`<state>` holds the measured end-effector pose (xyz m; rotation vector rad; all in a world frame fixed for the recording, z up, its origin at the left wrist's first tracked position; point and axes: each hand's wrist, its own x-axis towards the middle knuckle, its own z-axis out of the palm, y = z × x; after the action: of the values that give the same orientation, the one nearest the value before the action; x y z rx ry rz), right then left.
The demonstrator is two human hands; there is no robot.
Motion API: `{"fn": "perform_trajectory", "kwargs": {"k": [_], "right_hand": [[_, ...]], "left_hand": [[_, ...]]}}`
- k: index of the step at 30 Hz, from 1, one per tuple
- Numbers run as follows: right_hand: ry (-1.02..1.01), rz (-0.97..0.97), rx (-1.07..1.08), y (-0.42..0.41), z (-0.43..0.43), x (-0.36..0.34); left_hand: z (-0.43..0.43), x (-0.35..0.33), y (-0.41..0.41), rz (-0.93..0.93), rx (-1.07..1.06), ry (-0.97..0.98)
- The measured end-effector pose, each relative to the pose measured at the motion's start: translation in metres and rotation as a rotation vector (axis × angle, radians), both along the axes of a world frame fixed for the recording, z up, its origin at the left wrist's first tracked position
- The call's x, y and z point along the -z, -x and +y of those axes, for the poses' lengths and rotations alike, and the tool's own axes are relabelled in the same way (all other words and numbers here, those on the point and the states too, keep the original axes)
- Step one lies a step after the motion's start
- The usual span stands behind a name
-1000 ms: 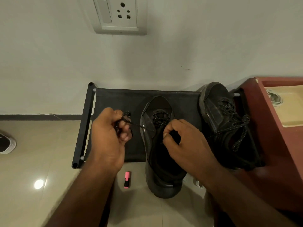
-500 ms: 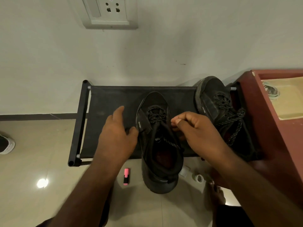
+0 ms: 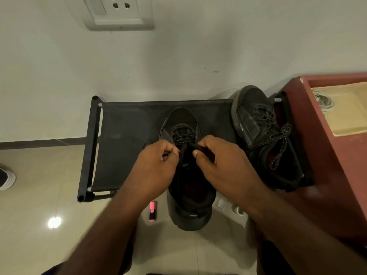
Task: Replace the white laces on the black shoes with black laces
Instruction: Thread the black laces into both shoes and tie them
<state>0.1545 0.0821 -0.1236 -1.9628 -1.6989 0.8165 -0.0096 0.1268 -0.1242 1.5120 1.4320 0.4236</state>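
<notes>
**Both hands clamped on the middle shoe**

The middle shoe (image 3: 182, 120) sat on the black rack (image 3: 123, 135), toe to the wall and heel over the front edge. The left hand (image 3: 156, 169) and right hand (image 3: 224, 169) curled tight around its tongue, just below the speckled black lace (image 3: 183, 135). The second shoe (image 3: 256, 124) lay tilted at the rack's right end, already laced.

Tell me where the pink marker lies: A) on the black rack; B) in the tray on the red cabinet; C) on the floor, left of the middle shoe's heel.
C: the pink marker lies on the floor tiles beside the heel of the middle shoe, off the black rack.
</notes>
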Motion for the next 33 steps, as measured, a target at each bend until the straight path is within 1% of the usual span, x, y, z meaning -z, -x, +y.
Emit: {"fn": "perform_trajectory", "kwargs": {"k": [3, 5, 7, 9, 11, 13, 14, 15, 17, 18, 19, 22, 23, 25, 27, 31, 33], "right_hand": [[0.024, 0.029, 0.029, -0.002, 0.000, -0.002], [0.032, 0.054, 0.040, -0.003, 0.000, -0.002], [0.051, 0.102, 0.058, -0.003, 0.000, -0.002], [0.086, 0.181, 0.081, -0.004, -0.001, -0.002], [0.162, 0.224, 0.101, -0.006, -0.001, -0.002], [0.277, 0.226, 0.088, -0.010, -0.003, -0.005], [0.334, 0.225, 0.073, -0.012, -0.004, -0.007], [0.382, 0.219, 0.052, -0.014, -0.006, -0.010], [0.453, 0.201, 0.007, -0.017, -0.009, -0.014], [0.470, 0.188, -0.007, -0.017, -0.010, -0.016], [0.473, 0.163, -0.008, -0.017, -0.012, -0.015], [0.449, 0.100, 0.009, -0.019, -0.015, -0.017], [0.436, 0.110, 0.013, -0.021, -0.016, -0.019], [0.392, 0.205, 0.024, -0.024, -0.017, -0.023], [0.327, 0.332, 0.014, -0.027, -0.019, -0.028], [0.190, 0.556, 0.026, -0.031, -0.023, -0.043], [0.143, 0.626, 0.040, -0.033, -0.021, -0.050]], "left_hand": [[-0.001, 0.000, -0.004, -0.264, -0.138, 0.277], [0.000, 0.001, -0.004, -0.386, -0.222, 0.368], [0.000, 0.001, -0.003, -0.411, -0.224, 0.399], [-0.001, -0.002, -0.002, -0.346, -0.203, 0.383], [0.000, -0.003, -0.002, -0.272, -0.234, 0.309], [0.003, -0.002, -0.001, -0.240, -0.315, 0.205], [0.004, -0.002, 0.000, -0.213, -0.349, 0.136], [0.005, -0.001, 0.001, -0.145, -0.354, 0.042], [0.004, -0.003, 0.002, 0.042, -0.282, -0.173], [0.002, -0.006, 0.003, 0.082, -0.233, -0.265], [0.001, -0.008, 0.003, 0.081, -0.169, -0.328], [-0.009, -0.010, -0.002, -0.005, 0.135, -0.415], [-0.015, -0.010, -0.006, -0.022, 0.245, -0.416], [-0.023, -0.006, -0.013, -0.017, 0.392, -0.422], [-0.027, -0.004, -0.021, 0.015, 0.416, -0.452], [-0.020, -0.009, -0.027, 0.018, 0.280, -0.487], [-0.019, -0.013, -0.028, 0.003, 0.269, -0.532]]}}
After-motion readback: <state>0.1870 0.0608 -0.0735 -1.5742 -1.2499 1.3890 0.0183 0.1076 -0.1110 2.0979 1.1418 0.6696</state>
